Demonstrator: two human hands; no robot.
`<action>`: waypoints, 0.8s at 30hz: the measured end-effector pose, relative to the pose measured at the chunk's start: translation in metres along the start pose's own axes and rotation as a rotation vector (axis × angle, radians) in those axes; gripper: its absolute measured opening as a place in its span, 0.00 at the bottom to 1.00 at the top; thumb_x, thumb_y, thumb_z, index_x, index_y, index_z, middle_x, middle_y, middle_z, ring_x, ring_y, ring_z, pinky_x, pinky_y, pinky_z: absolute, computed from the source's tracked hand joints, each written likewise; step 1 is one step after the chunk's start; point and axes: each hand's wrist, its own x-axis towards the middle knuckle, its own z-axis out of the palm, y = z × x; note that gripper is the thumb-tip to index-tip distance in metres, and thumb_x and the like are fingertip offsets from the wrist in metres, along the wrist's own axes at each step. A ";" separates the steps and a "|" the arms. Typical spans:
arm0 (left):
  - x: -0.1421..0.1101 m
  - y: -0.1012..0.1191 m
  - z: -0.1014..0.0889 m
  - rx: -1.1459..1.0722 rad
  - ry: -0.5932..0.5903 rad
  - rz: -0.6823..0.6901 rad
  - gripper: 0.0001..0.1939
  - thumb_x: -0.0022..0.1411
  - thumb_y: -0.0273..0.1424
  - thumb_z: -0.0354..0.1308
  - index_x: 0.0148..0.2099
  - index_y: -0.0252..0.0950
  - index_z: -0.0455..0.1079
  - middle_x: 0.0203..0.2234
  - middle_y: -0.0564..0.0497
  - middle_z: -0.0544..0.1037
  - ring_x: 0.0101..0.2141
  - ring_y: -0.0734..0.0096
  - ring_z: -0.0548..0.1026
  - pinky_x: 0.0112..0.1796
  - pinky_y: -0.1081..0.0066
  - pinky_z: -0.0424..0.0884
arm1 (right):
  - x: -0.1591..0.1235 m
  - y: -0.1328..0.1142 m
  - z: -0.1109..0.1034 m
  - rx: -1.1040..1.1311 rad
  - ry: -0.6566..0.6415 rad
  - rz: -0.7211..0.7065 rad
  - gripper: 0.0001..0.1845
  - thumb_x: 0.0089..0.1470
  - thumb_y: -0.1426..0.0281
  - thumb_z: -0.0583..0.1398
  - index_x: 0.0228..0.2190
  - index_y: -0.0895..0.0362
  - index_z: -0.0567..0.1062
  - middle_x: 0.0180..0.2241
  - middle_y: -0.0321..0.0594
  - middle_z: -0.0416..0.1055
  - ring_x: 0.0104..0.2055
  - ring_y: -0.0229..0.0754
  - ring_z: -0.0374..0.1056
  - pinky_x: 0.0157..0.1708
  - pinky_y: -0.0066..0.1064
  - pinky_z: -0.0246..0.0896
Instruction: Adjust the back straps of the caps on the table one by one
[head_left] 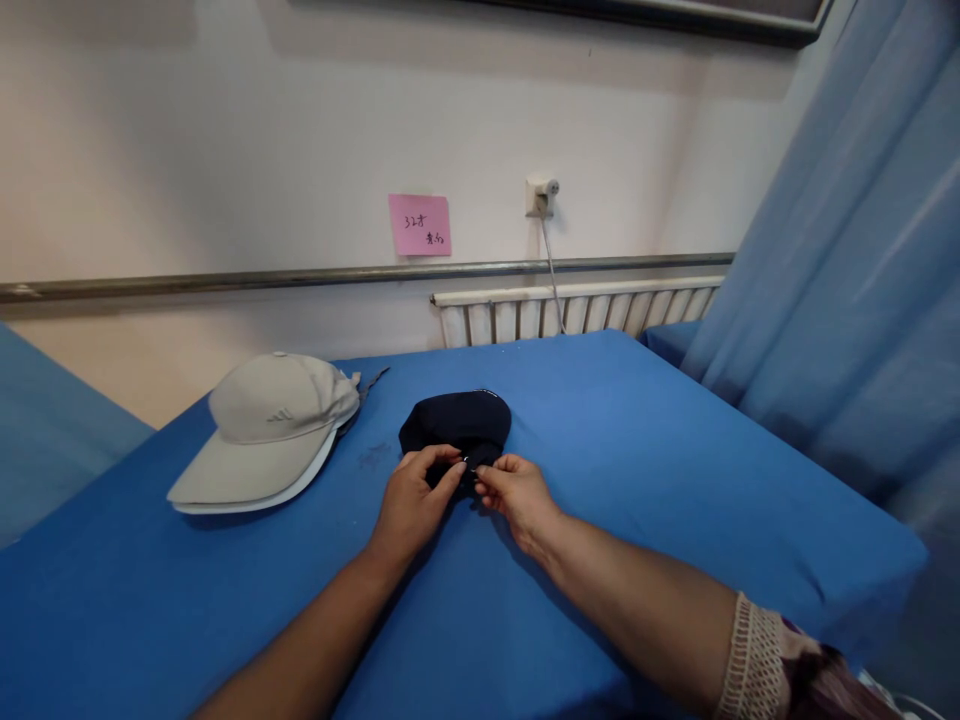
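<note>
A dark navy cap lies on the blue-covered table, its curved brim toward the far right. At its near edge both hands meet over what looks like the back strap, where a small shiny metal piece shows between the fingertips. My left hand pinches the strap from the left, thumb and forefinger closed on it. From the right, my right hand grips the other side of the strap with curled fingers. The fingers partly cover the strap, so its fastening is hard to make out.
Left of the navy cap, stacked pale caps rest on the blue table cover. Behind are a metal rail, a white radiator, a plugged-in cable and a pink note. A blue curtain hangs at right.
</note>
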 end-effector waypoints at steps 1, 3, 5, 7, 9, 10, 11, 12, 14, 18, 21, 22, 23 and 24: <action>0.001 -0.001 0.000 0.000 -0.004 0.003 0.10 0.55 0.38 0.63 0.39 0.43 0.78 0.36 0.49 0.80 0.41 0.58 0.74 0.45 0.62 0.67 | 0.000 0.000 0.000 -0.010 -0.001 -0.009 0.13 0.43 0.72 0.68 0.21 0.56 0.67 0.18 0.33 0.68 0.22 0.34 0.66 0.22 0.24 0.58; 0.003 -0.002 0.000 0.012 -0.022 0.022 0.09 0.54 0.37 0.63 0.37 0.43 0.79 0.36 0.49 0.80 0.41 0.58 0.74 0.47 0.61 0.66 | 0.000 0.001 0.000 -0.024 -0.001 -0.029 0.13 0.43 0.72 0.68 0.22 0.56 0.67 0.18 0.32 0.68 0.21 0.33 0.65 0.22 0.25 0.58; 0.004 -0.002 0.000 0.004 -0.044 0.030 0.08 0.54 0.38 0.63 0.35 0.42 0.78 0.35 0.49 0.79 0.42 0.57 0.74 0.48 0.60 0.65 | 0.000 0.001 0.001 -0.040 -0.002 -0.045 0.12 0.42 0.73 0.67 0.22 0.56 0.66 0.18 0.32 0.67 0.21 0.33 0.64 0.21 0.24 0.56; 0.004 -0.001 0.000 -0.035 -0.064 0.002 0.07 0.52 0.38 0.63 0.31 0.41 0.77 0.36 0.48 0.78 0.43 0.57 0.73 0.50 0.59 0.64 | 0.000 0.000 0.001 -0.049 0.003 -0.060 0.12 0.43 0.73 0.66 0.22 0.56 0.66 0.17 0.30 0.66 0.21 0.32 0.64 0.21 0.24 0.56; 0.003 0.002 0.000 -0.091 -0.078 -0.056 0.07 0.51 0.38 0.64 0.27 0.40 0.76 0.38 0.47 0.77 0.44 0.56 0.73 0.50 0.59 0.64 | 0.000 0.000 0.001 -0.057 0.017 -0.070 0.12 0.43 0.73 0.66 0.22 0.56 0.65 0.17 0.30 0.65 0.21 0.32 0.64 0.21 0.24 0.55; 0.003 0.003 -0.001 -0.127 -0.083 -0.091 0.08 0.51 0.38 0.63 0.26 0.39 0.75 0.39 0.46 0.76 0.44 0.56 0.73 0.50 0.59 0.64 | 0.001 0.000 0.001 -0.062 0.024 -0.075 0.12 0.44 0.73 0.65 0.22 0.56 0.65 0.17 0.30 0.65 0.20 0.33 0.64 0.21 0.24 0.55; 0.002 0.003 -0.002 -0.171 -0.088 -0.129 0.09 0.51 0.38 0.63 0.25 0.38 0.74 0.39 0.46 0.76 0.43 0.57 0.73 0.48 0.60 0.65 | 0.001 0.000 0.001 -0.070 0.029 -0.081 0.12 0.44 0.73 0.65 0.22 0.56 0.65 0.17 0.30 0.66 0.20 0.33 0.64 0.21 0.24 0.55; 0.002 0.004 -0.003 -0.221 -0.095 -0.169 0.10 0.51 0.38 0.63 0.24 0.38 0.73 0.39 0.46 0.76 0.41 0.58 0.73 0.46 0.61 0.66 | 0.002 0.001 0.001 -0.080 0.032 -0.088 0.12 0.44 0.73 0.65 0.22 0.56 0.65 0.17 0.31 0.66 0.20 0.33 0.64 0.21 0.24 0.56; 0.002 0.004 -0.004 -0.318 -0.112 -0.237 0.11 0.51 0.39 0.62 0.24 0.37 0.72 0.37 0.47 0.76 0.36 0.62 0.73 0.40 0.64 0.67 | 0.002 0.001 0.001 -0.098 0.036 -0.107 0.12 0.44 0.72 0.66 0.22 0.56 0.66 0.17 0.31 0.67 0.19 0.32 0.63 0.21 0.25 0.56; 0.002 0.004 -0.006 -0.366 -0.119 -0.266 0.12 0.51 0.39 0.61 0.22 0.37 0.71 0.35 0.46 0.76 0.38 0.60 0.72 0.38 0.65 0.67 | 0.001 0.001 0.002 -0.134 0.061 -0.128 0.13 0.42 0.71 0.67 0.21 0.56 0.66 0.17 0.32 0.67 0.20 0.33 0.63 0.22 0.25 0.56; 0.003 0.003 -0.005 -0.334 -0.119 -0.249 0.12 0.49 0.38 0.61 0.19 0.38 0.69 0.33 0.45 0.76 0.45 0.54 0.71 0.42 0.64 0.67 | 0.001 0.002 0.002 -0.170 0.074 -0.149 0.13 0.41 0.71 0.67 0.20 0.56 0.66 0.17 0.31 0.67 0.20 0.33 0.62 0.22 0.26 0.55; 0.003 0.002 -0.004 -0.326 -0.120 -0.244 0.13 0.48 0.38 0.61 0.17 0.39 0.68 0.31 0.45 0.75 0.47 0.52 0.70 0.42 0.63 0.67 | 0.002 0.003 0.002 -0.183 0.075 -0.166 0.13 0.40 0.70 0.67 0.20 0.55 0.65 0.17 0.31 0.67 0.20 0.33 0.62 0.22 0.26 0.55; 0.004 0.002 -0.003 -0.320 -0.116 -0.241 0.13 0.48 0.37 0.62 0.17 0.39 0.67 0.30 0.46 0.75 0.47 0.51 0.70 0.42 0.63 0.67 | 0.004 0.005 0.001 -0.197 0.077 -0.187 0.14 0.39 0.69 0.67 0.20 0.55 0.65 0.16 0.31 0.66 0.20 0.33 0.61 0.22 0.26 0.54; 0.004 0.001 -0.002 -0.313 -0.111 -0.239 0.14 0.47 0.37 0.62 0.16 0.39 0.66 0.28 0.46 0.74 0.47 0.51 0.70 0.42 0.63 0.67 | 0.006 0.007 0.001 -0.212 0.077 -0.209 0.14 0.39 0.69 0.67 0.19 0.55 0.65 0.16 0.30 0.66 0.20 0.33 0.60 0.22 0.26 0.54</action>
